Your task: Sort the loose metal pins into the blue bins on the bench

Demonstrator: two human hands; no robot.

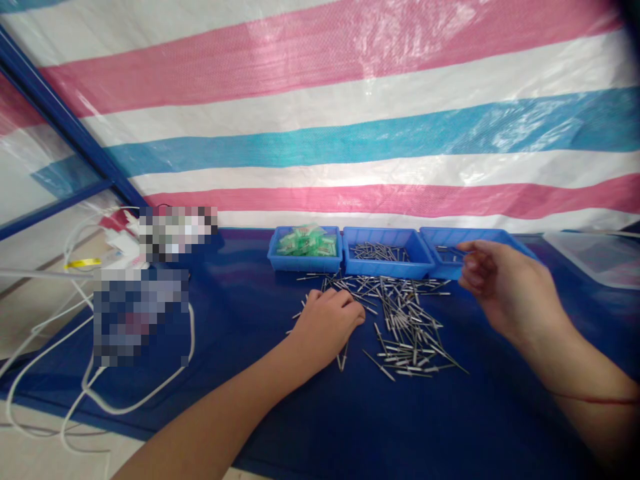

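Metal pins (400, 320) lie scattered in a loose pile on the blue desk (350, 413), just in front of three blue trays. The left hand (327, 323) rests on the pile's left edge, fingers curled down onto pins. The right hand (500, 283) hovers at the right tray (450, 270), fingers pinched on a thin pin.

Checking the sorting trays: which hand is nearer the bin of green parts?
Left. The left hand rests on the pins just below the bin of green parts; the right hand is far right.
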